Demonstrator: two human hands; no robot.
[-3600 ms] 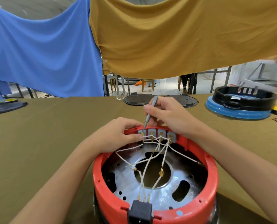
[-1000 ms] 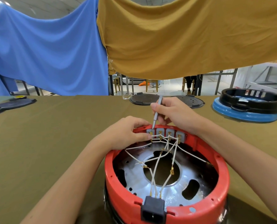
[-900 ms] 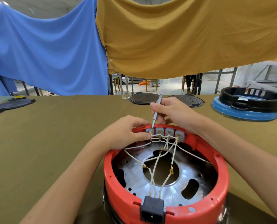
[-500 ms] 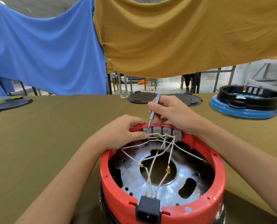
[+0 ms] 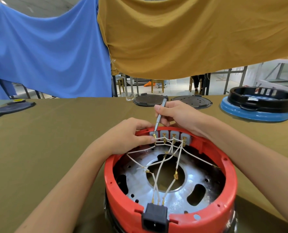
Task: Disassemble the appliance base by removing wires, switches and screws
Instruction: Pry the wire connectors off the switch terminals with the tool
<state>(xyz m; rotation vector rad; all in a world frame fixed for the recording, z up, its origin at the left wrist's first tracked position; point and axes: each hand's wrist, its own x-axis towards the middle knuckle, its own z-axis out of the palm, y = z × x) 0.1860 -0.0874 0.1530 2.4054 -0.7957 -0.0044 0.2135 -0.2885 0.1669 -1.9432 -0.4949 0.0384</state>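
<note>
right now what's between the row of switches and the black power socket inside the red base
In the head view, white wires cross above the metal plate with its round centre hole.

White wires [image 5: 172,158] crisscross the red base's [image 5: 224,209] hollow; its near half lies more open.

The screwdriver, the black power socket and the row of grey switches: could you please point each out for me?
screwdriver [image 5: 160,115]: head view, middle of its grey shaft.
black power socket [image 5: 155,216]: head view, its front face.
row of grey switches [image 5: 171,135]: head view, third switch's body.
</note>
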